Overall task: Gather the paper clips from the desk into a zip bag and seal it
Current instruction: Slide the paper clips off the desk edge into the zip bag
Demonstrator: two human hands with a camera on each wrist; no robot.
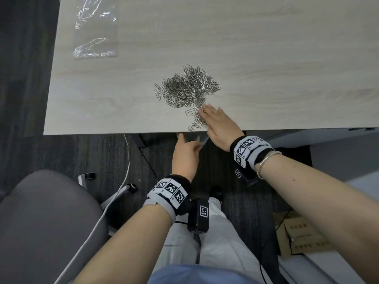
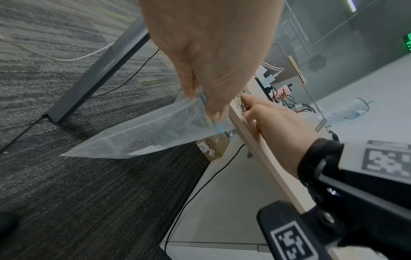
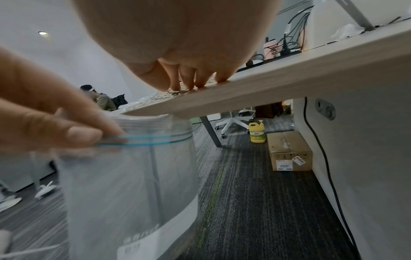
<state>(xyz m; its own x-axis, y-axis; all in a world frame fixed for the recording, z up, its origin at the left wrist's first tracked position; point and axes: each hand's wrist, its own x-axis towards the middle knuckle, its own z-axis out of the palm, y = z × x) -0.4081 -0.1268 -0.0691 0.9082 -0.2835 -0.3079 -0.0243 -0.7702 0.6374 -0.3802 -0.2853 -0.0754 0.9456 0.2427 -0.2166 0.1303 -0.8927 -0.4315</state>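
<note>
— Head view first: where are your hands against the desk (image 1: 266, 58) edge?

— Your left hand (image 1: 185, 154) hangs just below the edge, thumb and fingers pinching the rim of the zip bag (image 2: 142, 133) by its blue seal line. The bag's mouth sits right under the desk edge, and its body hangs down from your grip.

— And your right hand (image 1: 220, 125)?

— It lies on the desk at the edge, fingers straight, holding nothing. Your fingertips (image 3: 200, 84) touch the near tail of the paper clips (image 1: 188, 89).

— Where are the clips?

— The main heap lies farther in from the edge, beyond your right hand. A thin trail runs back to the edge, just above the bag's mouth.

— Anything else?

— A clear plastic sleeve (image 1: 95, 29) lies at the desk's far left corner.
</note>
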